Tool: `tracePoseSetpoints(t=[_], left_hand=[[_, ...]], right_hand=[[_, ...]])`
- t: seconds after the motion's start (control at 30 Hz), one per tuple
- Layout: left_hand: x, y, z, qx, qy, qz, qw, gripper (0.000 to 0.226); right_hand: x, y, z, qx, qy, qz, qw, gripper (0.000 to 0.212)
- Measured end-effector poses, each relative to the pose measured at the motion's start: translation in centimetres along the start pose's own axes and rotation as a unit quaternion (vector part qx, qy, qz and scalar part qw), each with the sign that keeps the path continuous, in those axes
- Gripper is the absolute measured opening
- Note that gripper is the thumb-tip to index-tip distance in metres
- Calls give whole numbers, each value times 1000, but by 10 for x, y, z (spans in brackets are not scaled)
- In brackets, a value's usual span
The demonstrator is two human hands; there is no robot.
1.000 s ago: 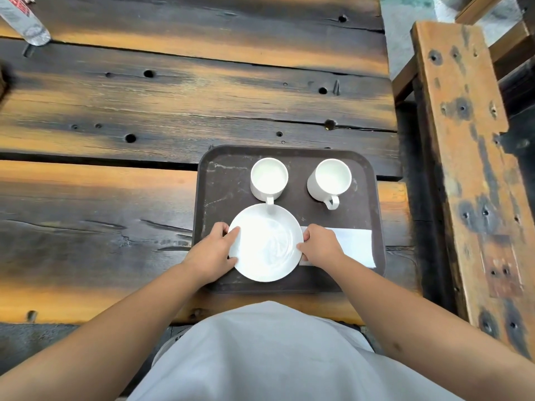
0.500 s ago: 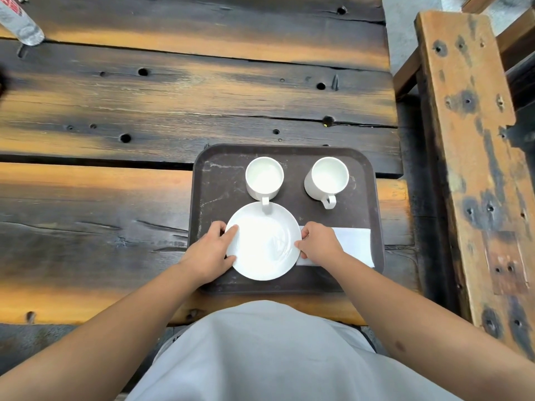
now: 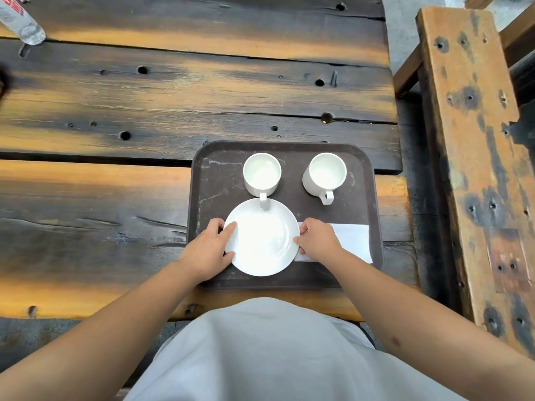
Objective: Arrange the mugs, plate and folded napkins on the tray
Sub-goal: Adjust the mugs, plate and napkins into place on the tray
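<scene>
A dark brown tray (image 3: 214, 180) lies at the near edge of the wooden table. Two white mugs stand at its back, the left mug (image 3: 262, 173) and the right mug (image 3: 325, 175), both with handles pointing toward me. A white plate (image 3: 262, 238) sits in the tray's front, its far rim touching the left mug's handle. My left hand (image 3: 207, 250) grips the plate's left rim and my right hand (image 3: 317, 240) grips its right rim. A white folded napkin (image 3: 353, 240) lies flat to the right, partly under the plate and my right hand.
The table (image 3: 115, 198) is made of dark and orange planks with holes. A plastic bottle (image 3: 21, 21) lies at the far left corner. A wooden bench (image 3: 474, 157) runs along the right side, past a gap.
Both hands stay on the plate's rim. The plate has shifted slightly away from me, toward the left mug's handle. The mugs and the napkin hold their places.
</scene>
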State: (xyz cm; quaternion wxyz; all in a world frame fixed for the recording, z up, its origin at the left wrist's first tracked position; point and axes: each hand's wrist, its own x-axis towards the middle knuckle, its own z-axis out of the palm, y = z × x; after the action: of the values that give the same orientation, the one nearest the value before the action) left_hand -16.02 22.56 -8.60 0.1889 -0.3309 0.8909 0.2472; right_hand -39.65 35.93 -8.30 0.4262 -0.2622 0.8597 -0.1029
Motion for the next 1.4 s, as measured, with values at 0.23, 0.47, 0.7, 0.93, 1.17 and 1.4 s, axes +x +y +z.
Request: tracePoseSetpoints(t=[0.23,0.47,0.7,0.93,1.17,1.4], left_hand=[[-17,24,-1,-60,72,-51,994,74],[-15,91,6,25,104,60,992,73],[14,160,26,130,37,160,978,62],[23,196,52,196,5,145,970,71],[24,197,59,215,-4,125,969,66],[25,200,57,221,7,116,968,63]], right_hand=[[-17,18,-18,40,29,-10,999,21],[-47,67,-38,-66,41,-53,996,29],[-58,116,-47,-236,62,-154,958,58],[-46,143,-61,-315,38,-205,926,74],[-42,156,-56,-342,16,-240,908,70],[-36,153,-59,-356,39,-267,895,61]])
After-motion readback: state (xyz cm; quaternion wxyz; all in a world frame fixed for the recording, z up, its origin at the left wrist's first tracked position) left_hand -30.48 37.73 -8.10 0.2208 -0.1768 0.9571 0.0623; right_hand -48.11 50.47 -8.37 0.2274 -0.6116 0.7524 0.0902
